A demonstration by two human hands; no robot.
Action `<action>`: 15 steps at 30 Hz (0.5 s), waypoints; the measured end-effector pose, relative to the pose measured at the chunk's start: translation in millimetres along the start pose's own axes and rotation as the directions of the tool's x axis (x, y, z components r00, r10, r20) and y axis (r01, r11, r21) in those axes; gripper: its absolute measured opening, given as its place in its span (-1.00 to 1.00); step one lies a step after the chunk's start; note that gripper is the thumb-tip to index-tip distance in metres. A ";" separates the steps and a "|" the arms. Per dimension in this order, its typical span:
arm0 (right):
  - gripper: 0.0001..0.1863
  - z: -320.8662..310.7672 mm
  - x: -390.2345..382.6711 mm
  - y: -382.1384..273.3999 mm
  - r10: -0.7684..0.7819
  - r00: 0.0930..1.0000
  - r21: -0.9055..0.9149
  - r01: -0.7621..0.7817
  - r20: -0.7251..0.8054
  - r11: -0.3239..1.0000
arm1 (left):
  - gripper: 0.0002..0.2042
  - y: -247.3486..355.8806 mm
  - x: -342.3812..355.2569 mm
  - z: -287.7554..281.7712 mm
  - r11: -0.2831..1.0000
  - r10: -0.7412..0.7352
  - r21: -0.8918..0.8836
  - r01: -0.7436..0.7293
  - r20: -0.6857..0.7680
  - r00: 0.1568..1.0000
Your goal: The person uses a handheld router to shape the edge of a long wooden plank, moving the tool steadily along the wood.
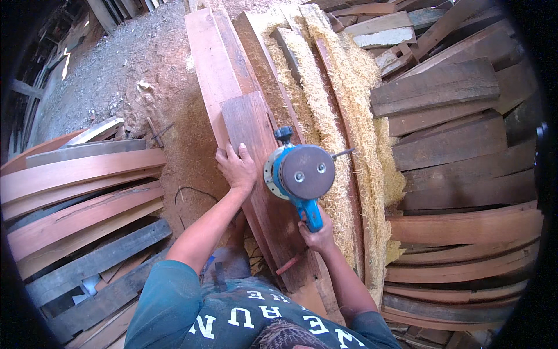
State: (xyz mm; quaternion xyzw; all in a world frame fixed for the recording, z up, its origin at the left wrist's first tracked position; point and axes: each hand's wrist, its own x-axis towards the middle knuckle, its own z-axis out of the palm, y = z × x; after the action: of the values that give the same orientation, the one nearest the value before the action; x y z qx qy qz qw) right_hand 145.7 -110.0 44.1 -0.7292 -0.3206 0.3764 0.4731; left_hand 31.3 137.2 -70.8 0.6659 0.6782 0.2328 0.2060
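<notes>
A reddish-brown board (pixel 247 119) runs lengthwise in front of me, on top of other timber. My left hand (pixel 237 167) lies on its left edge, fingers spread, holding nothing. My right hand (pixel 318 234) is wrapped round the blue handle of a handheld power tool (pixel 308 172). This tool has a round dark top with two bolts, a black knob and a thin rod jutting right. It sits over the board's right side; its underside is hidden. Nearer me, a red bar (pixel 292 262) lies across the board.
Pale shavings (pixel 363 93) cover the long timbers on the right. Curved planks (pixel 87 174) are stacked at left, and dark boards (pixel 436 96) with curved pieces (pixel 465 224) at right. A black cord (pixel 195 189) and a cross-shaped metal piece (pixel 156 132) lie on the dusty ground.
</notes>
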 end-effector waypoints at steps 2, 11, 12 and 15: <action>-0.70 3.2 16.4 -0.1 0.053 0.998 0.056 -0.054 0.026 0.997 | -0.41 1.9 0.9 -1.5 1.000 -0.002 -0.011 0.002 0.014 1.000; -0.62 28.7 106.5 -23.3 -0.054 0.998 0.061 0.052 0.035 0.997 | -0.41 2.7 3.4 -3.7 1.000 -0.004 -0.006 0.004 0.014 1.000; -0.62 33.2 120.3 -32.3 -0.088 0.996 0.064 0.086 0.028 0.994 | -0.41 1.9 3.2 -4.9 1.000 0.002 -0.020 -0.001 0.028 1.000; -0.64 48.1 176.2 -36.5 -0.170 0.985 0.111 0.170 -0.007 0.979 | -0.43 7.3 1.7 -6.5 0.998 0.045 -0.053 -0.043 0.033 0.998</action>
State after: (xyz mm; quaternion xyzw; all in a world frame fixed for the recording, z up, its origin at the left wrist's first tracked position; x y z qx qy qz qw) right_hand 190.7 69.4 21.9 -0.6712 -0.3610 0.3529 0.5428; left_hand 33.3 138.7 -61.2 0.6788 0.6535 0.2437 0.2296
